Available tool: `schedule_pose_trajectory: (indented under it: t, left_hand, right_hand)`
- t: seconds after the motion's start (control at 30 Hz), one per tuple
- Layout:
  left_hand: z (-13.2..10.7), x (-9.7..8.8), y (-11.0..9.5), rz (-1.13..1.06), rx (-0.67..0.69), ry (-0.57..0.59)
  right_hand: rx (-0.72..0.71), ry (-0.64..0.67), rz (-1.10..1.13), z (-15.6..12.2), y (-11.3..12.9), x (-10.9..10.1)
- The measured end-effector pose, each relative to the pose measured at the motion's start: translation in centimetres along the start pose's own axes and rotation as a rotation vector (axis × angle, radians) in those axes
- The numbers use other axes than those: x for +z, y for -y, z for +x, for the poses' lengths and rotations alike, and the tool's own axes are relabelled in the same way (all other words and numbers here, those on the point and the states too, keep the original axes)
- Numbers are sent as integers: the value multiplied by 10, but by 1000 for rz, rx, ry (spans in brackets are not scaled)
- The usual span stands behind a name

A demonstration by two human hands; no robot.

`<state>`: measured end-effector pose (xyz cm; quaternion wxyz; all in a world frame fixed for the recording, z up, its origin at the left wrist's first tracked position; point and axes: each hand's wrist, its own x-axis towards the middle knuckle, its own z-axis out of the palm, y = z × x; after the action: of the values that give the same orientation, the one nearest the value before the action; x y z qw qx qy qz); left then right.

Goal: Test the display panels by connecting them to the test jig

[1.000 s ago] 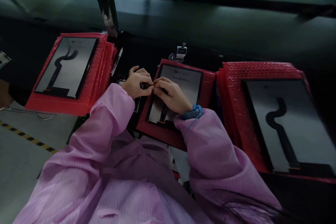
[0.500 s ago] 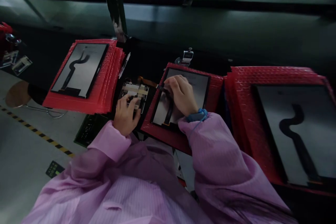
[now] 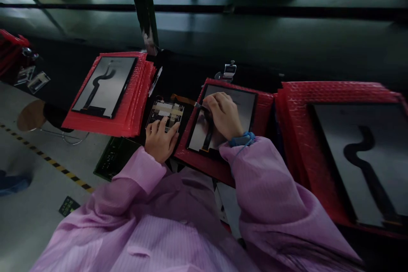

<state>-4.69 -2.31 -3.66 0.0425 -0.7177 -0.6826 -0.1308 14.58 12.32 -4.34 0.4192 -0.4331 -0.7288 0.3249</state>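
In the head view, my left hand [image 3: 161, 140] lies with its fingers spread on the near edge of a small circuit board [image 3: 174, 112]. An orange ribbon cable [image 3: 184, 99] runs from the board toward the middle display panel [image 3: 244, 102]. My right hand [image 3: 225, 114] is over that panel, thumb and fingers pinched on the end of its black flex cable [image 3: 208, 134]. The two cable ends meet at the fingertips; whether they are joined cannot be made out. Under the panel is a red mat [image 3: 264, 112].
On the left, a display panel [image 3: 119, 80] rests on stacked red bubble-wrap sleeves [image 3: 132, 114]. Another panel [image 3: 331, 131] tops a red stack [image 3: 293, 136] on the right. A small metal device [image 3: 229, 70] stands behind the mat. A stool [image 3: 31, 115] and a green crate [image 3: 106, 163] are lower left.
The whole view has shifted slightly. My left hand's fingers have straightened and spread on the board. My right hand keeps its pinch at the cable end. A blue shoe-like shape appears at far left.
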Motion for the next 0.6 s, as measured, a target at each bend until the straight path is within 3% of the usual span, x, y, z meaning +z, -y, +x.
schedule_pose_trajectory:
  t: [0.2, 0.43, 0.6]
  left_hand:
    - [1, 2, 3, -22, 1, 43]
    - [-6, 8, 0, -79, -26, 1]
    - [-12, 3, -7, -183, -24, -12]
  right_hand:
    - [-19, -2, -59, -1, -9, 1]
    - [-50, -24, -113, -3, -8, -3]
    - [35, 62, -257, -17, 7, -22]
